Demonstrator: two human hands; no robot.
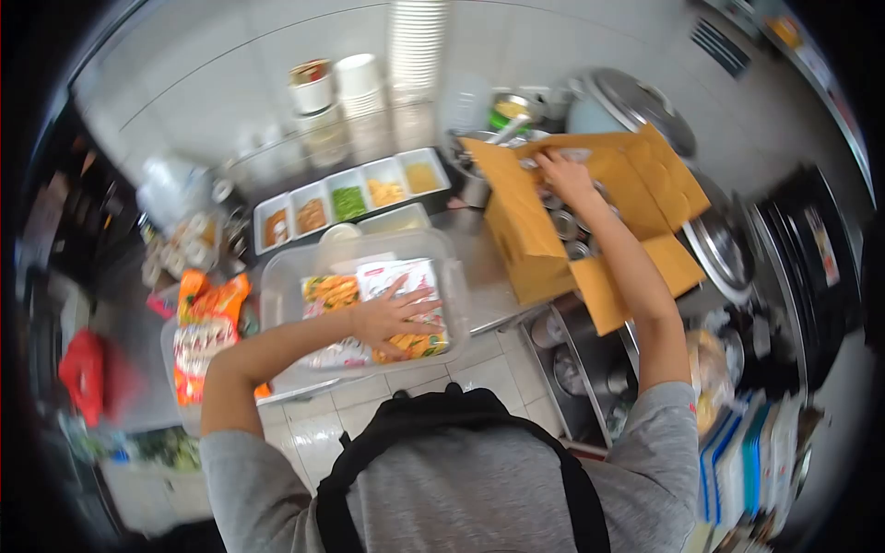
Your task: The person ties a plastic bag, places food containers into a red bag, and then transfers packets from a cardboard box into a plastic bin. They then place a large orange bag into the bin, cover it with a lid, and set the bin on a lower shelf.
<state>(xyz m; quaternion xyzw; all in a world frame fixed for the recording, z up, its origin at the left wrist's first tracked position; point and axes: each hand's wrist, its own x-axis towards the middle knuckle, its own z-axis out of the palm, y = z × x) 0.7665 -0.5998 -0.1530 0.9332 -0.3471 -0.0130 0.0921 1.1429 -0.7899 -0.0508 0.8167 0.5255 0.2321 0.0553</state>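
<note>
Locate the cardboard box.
In the head view, the open cardboard box is right of centre, to the right of the clear plastic bin and in front of the large lidded pot.

packets [332, 293] in tub [279, 293] | box [521, 249] right of tub | condiment tray [328, 208] behind tub

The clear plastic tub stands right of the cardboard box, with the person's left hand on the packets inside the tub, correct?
Not quite: the head view shows the clear plastic tub standing left of the cardboard box. The left hand is indeed on the packets inside the tub.
</note>
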